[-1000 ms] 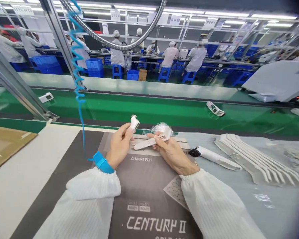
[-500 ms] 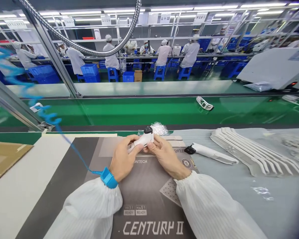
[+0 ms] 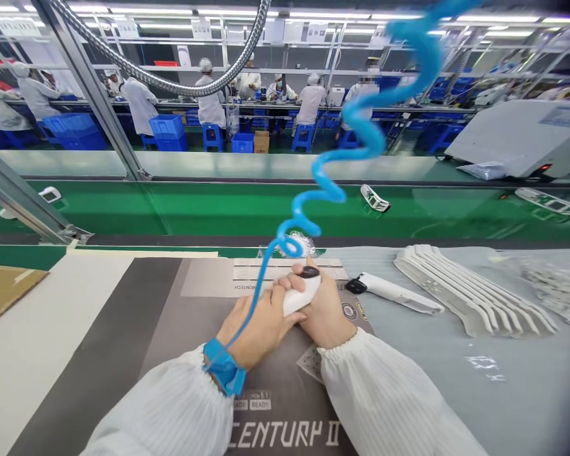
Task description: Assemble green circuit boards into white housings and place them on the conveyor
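A white handheld device (image 3: pixel 298 300) with a black end is gripped between my two hands above a dark printed cardboard sheet (image 3: pixel 180 354). My left hand (image 3: pixel 258 324) wraps round its lower left part, and its fingers hide much of that side. From the right, my right hand (image 3: pixel 330 311) closes on the same device, with the black end showing at the top between the hands. A blue wrist strap (image 3: pixel 224 367) sits on my left wrist, and its coiled cord (image 3: pixel 320 171) rises across the view. A similar white device (image 3: pixel 395 293) with a black head lies to the right of my hands.
Stacked white curved shells (image 3: pixel 465 288) and a bag of small parts (image 3: pixel 546 285) lie on the right. White housings, one of them (image 3: pixel 374 198) near the middle, rest on the green conveyor (image 3: pixel 228 209). Brown cardboard (image 3: pixel 7 291) lies at left. Several people work beyond.
The device has turned in my hands, and my left hand now covers more of it. Both hands sit slightly lower and further right. The blue cord has swung from the left across the middle.
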`<state>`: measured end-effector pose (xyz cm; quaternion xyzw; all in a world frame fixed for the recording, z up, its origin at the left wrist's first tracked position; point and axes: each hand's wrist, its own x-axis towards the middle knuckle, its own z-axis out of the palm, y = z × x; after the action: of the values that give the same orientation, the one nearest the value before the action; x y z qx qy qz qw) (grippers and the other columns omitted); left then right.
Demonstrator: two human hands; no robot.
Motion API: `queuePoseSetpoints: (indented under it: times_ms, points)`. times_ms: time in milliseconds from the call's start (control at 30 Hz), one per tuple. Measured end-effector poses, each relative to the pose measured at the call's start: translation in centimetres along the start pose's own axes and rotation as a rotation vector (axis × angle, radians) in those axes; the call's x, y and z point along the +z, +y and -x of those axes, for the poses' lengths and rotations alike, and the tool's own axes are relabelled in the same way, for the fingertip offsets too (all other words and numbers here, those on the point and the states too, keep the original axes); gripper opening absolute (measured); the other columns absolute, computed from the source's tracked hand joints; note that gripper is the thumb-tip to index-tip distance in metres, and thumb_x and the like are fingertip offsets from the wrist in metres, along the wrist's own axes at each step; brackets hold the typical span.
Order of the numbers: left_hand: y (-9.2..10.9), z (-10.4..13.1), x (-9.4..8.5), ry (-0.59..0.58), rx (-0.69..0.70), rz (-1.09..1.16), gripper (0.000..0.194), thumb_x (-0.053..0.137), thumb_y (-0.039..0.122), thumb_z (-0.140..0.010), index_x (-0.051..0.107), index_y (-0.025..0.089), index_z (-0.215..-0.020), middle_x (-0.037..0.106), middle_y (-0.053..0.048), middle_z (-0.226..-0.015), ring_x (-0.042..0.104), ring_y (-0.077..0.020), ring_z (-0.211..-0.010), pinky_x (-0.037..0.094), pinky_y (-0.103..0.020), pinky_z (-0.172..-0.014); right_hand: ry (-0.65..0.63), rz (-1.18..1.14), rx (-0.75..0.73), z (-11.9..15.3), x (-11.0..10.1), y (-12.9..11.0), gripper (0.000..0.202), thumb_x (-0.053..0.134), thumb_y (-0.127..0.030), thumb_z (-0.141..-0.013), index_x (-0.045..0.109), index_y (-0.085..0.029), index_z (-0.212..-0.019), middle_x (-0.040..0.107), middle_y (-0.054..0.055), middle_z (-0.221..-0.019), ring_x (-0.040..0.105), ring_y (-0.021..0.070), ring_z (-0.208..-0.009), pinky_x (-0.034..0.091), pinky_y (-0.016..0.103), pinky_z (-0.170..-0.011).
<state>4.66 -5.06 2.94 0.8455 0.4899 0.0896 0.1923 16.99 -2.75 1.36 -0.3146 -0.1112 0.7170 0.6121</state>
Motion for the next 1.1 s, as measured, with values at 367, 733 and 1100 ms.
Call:
queuePoseSetpoints:
  times_ms: [367, 733, 1100]
  points:
    - [-2.7, -0.2, -0.7, 0.354, -0.045, 0.142, 0.051, 0.049, 0.054, -0.092, 0.051, 0.023, -0.134, 0.065, -0.012, -0.126, 0.060, -0.0315, -0.114, 0.045, -0.042, -0.091, -0.279, 0.161, 0.002, 1.1, 0.9, 0.0, 0.035, 0.062, -0.055, -0.086, 0.063, -0.022, -0.095, 0.068, 0.003, -0.095, 0.063, 0.0204, -0.098, 0.050, 0.036, -0.090]
    - [-1.9, -0.5, -0.4, 0.408, 0.074, 0.197, 0.044, 0.043, 0.045, -0.097, 0.051, 0.026, -0.136, 0.061, -0.009, -0.133, 0.061, -0.0279, -0.115, 0.046, -0.036, -0.091, -0.212, 0.182, -0.028, 1.1, 0.7, 1.2, 0.035, 0.072, -0.048, -0.081, 0.068, -0.018, -0.098, 0.072, 0.007, -0.100, 0.064, 0.0221, -0.105, 0.052, 0.036, -0.093]
    - [-9.7, -2.9, -7.4, 0.342, -0.367, 0.566, 0.034, 0.062, 0.045, -0.084, 0.064, 0.017, -0.102, 0.070, -0.003, -0.071, 0.050, -0.0147, -0.051, 0.036, -0.025, -0.053, -0.043, 0.250, -0.115, -0.8, -1.4, 0.4, 0.030, 0.072, -0.042, -0.083, 0.066, -0.018, -0.100, 0.069, 0.011, -0.120, 0.069, 0.0172, -0.094, 0.050, 0.040, -0.100]
